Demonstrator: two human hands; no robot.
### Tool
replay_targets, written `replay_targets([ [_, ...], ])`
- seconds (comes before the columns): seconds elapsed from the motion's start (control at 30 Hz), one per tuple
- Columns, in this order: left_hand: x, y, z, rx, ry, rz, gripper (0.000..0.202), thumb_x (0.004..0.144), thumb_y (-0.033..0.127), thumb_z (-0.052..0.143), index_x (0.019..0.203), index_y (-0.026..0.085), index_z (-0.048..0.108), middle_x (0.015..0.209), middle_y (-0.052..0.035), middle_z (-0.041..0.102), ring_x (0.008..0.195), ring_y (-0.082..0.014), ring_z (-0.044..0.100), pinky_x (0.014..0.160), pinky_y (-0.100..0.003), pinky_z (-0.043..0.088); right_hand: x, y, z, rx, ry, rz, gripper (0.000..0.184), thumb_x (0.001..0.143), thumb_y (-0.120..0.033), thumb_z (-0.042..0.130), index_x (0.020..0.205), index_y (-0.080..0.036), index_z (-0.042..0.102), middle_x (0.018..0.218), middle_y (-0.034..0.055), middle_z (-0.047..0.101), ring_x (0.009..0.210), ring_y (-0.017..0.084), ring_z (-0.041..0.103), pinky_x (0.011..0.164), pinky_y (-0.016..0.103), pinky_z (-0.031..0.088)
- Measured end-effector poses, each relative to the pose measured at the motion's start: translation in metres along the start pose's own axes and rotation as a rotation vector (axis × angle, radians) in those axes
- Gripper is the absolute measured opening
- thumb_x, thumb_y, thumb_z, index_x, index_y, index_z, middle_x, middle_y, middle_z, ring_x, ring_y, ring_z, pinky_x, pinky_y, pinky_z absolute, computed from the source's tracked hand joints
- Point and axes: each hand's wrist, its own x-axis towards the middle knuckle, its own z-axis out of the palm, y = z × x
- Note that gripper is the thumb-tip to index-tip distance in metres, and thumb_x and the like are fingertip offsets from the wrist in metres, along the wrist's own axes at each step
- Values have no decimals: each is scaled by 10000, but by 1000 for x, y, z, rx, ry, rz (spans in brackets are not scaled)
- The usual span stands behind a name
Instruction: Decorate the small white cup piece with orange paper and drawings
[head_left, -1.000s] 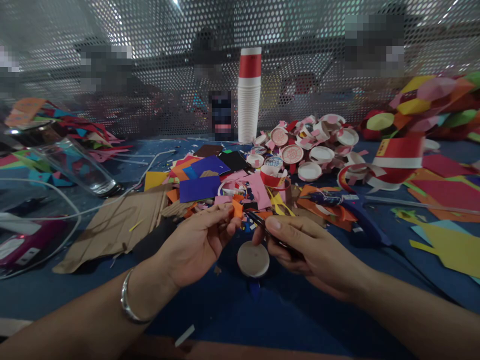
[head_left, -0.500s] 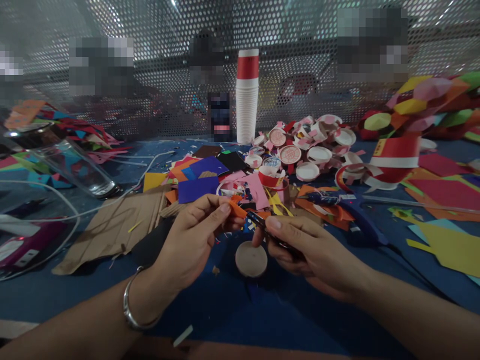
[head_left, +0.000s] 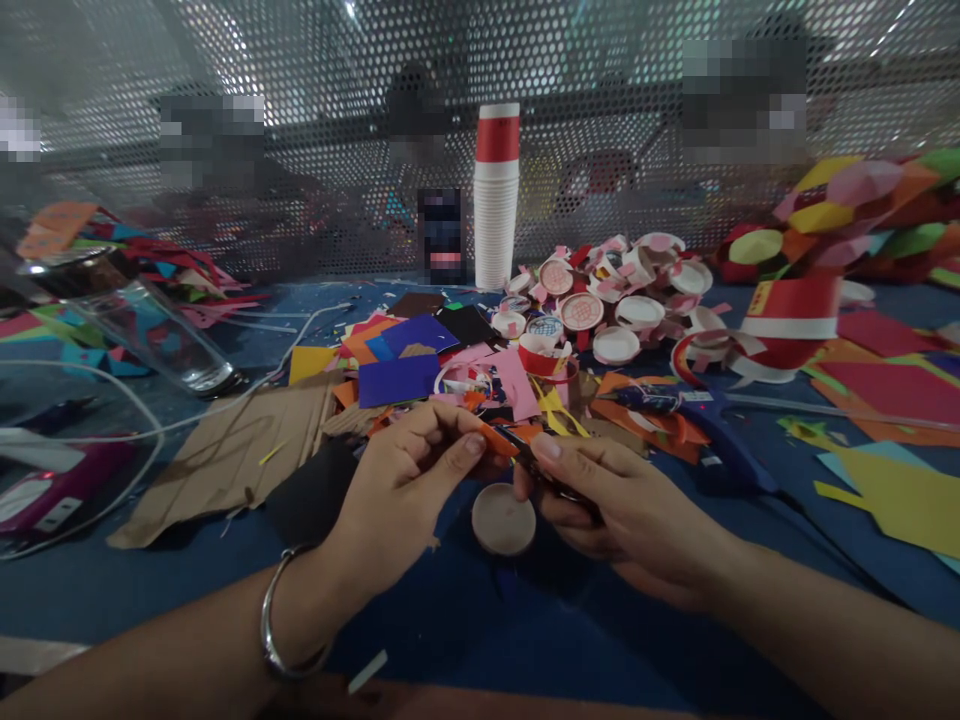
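Observation:
My left hand [head_left: 420, 480] pinches a small piece of orange paper [head_left: 496, 438] between thumb and fingers. A silver bangle [head_left: 274, 620] circles that wrist. My right hand [head_left: 607, 480] is closed round dark-handled scissors [head_left: 531, 460], their blades pointing left and meeting the orange paper. Most of the handles are hidden by the fingers. Below the two hands, a round pale disc [head_left: 504, 519] lies on the blue tabletop [head_left: 465, 620]. Scraps of coloured paper lie just beyond the fingertips.
A tall stack of paper cups [head_left: 496, 200] stands at the back beside a heap of cut cup bottoms [head_left: 581, 310]. A blue glue gun [head_left: 731, 440] with its cable lies right. Cardboard [head_left: 225, 450], a tilted glass bottle [head_left: 161, 335] and white cables are left. Perforated metal panelling rises behind.
Both hands have shifted slightly right, the left more. The scissor blades now sit across the orange paper, and a small orange bit shows beyond the left fingers.

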Motion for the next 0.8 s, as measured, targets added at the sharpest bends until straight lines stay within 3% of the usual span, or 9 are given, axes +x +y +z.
replay_targets([
  [0.2, 0, 0, -1, 25, -11, -12, 99, 977, 273, 687, 960, 177, 703, 872, -3, 744, 810, -114, 726, 793, -206, 592, 0, 2, 0, 0, 20, 30, 494, 880, -628, 721, 769, -156, 627, 523, -111, 313, 427, 13, 151, 395, 179, 63],
  [0.4, -3, 13, 1, 121, 26, -19, 74, 961, 208, 676, 905, 165, 699, 793, -10, 749, 741, -116, 721, 719, -194, 572, 1, 4, -2, -4, 6, 23, 493, 917, -620, 683, 763, -156, 620, 535, -104, 330, 435, 19, 146, 406, 191, 57],
  [0.53, -5, 17, 5, 154, -8, -33, 79, 956, 205, 669, 899, 158, 697, 787, -35, 767, 735, -137, 730, 716, -217, 576, 0, 4, -1, -7, 5, 36, 500, 920, -627, 677, 766, -154, 625, 536, -104, 323, 440, 21, 140, 409, 194, 57],
  [0.67, -5, 12, 6, 117, -17, -71, 88, 945, 232, 686, 902, 156, 689, 786, -40, 758, 743, -153, 734, 735, -245, 587, 1, 4, -1, -10, 8, 26, 506, 906, -626, 693, 725, -163, 597, 525, -111, 285, 433, 23, 129, 407, 200, 47],
  [0.8, -2, 4, 5, -7, 15, -108, 101, 921, 252, 727, 921, 153, 707, 817, -28, 747, 737, -134, 707, 734, -236, 579, 2, 3, -3, -41, 86, -84, 489, 898, -621, 707, 749, -163, 628, 562, -88, 329, 473, 42, 182, 419, 204, 83],
])
